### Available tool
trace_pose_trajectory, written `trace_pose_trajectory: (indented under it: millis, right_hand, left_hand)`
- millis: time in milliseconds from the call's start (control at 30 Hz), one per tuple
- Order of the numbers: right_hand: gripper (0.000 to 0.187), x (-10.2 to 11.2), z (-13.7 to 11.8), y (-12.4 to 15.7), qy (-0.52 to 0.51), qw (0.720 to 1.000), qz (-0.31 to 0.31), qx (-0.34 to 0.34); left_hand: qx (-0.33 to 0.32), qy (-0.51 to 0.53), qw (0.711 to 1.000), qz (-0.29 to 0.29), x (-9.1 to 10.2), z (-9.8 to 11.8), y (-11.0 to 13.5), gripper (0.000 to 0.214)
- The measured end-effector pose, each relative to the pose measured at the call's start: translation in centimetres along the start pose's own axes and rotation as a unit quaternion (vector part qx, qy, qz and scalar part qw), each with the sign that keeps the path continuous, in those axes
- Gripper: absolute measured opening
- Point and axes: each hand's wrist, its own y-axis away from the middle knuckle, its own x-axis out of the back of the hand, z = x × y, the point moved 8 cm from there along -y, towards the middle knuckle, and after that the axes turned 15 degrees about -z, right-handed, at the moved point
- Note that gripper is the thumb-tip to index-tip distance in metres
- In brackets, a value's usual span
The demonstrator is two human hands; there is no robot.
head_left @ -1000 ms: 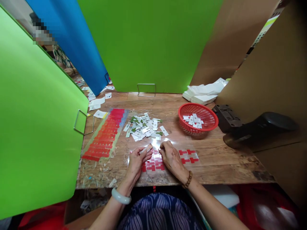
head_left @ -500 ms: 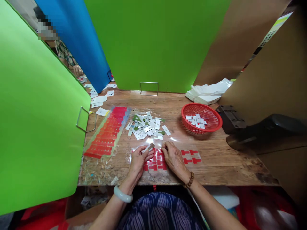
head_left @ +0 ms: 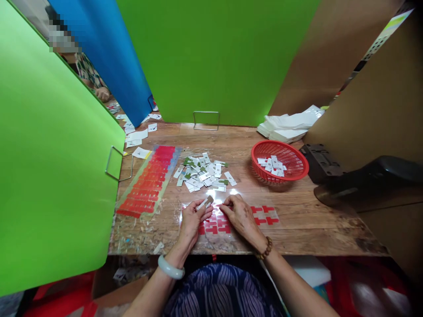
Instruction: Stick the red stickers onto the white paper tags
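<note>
stickers (head_left: 213, 229) red | basket (head_left: 291, 178) red | partition (head_left: 214, 57) green | garment (head_left: 218, 290) navy, striped | bracelet (head_left: 170, 269) perhaps pale-green

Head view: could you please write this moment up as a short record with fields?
Left hand: fingers pinch a white tag
Right hand: fingertips on the clear sticker sheet with red T shapes
Tag pile: loose on the table behind the hands
Red basket: right of the pile, a few tags inside
Red strip sheet: flat, left of the pile

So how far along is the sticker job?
Looks early. Done: a few tags lie in the red basket. In hand: left hand holds one tag, right hand picks at the sticker sheet. Left: the loose pile behind, plus a full sheet of red stickers.
</note>
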Motion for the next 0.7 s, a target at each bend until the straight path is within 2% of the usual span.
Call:
trace_pose_trajectory:
  millis: [67,200,500,700]
  right_hand:
    - [0.001,-0.1,-0.1,0.1,-0.004,1.000,-0.001,0.002]
    - [0.007,-0.1,-0.4,0.5,-0.023,1.000,-0.001,0.013]
    - [0.012,0.0,-0.7,1.5,-0.174,0.980,-0.048,0.088]
    - [0.009,0.4,0.3,1.8,-0.280,0.958,-0.036,0.049]
  left_hand:
    - [0.000,-0.002,1.000,0.005,0.0,0.0,0.0,0.019]
    - [-0.002,0.000,1.000,0.014,-0.1,0.1,0.1,0.018]
    - [-0.010,-0.003,1.000,0.018,-0.1,0.2,0.0,0.020]
    - [0.015,-0.006,1.000,-0.015,-0.3,0.3,-0.1,0.024]
